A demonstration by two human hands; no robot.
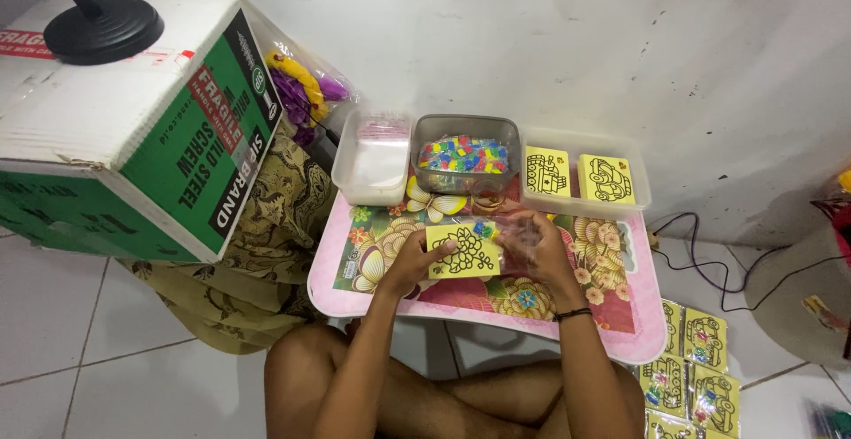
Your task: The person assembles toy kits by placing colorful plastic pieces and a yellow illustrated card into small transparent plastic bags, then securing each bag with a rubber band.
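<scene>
A yellow card with a black line drawing (464, 250) lies on the small pink floral table (620, 333). My left hand (415, 260) grips the card's left edge. My right hand (536, 246) holds a clear plastic sleeve (519, 231) at the card's right edge, and the card seems partly inside it. A black band circles my right wrist.
Three tubs stand along the table's far edge: a white one (377, 162), a clear one of coloured bits (465, 153), and one holding two yellow cards (585, 177). A large cardboard box (133, 120) stands left. Packed yellow cards (696, 372) lie on the floor at right.
</scene>
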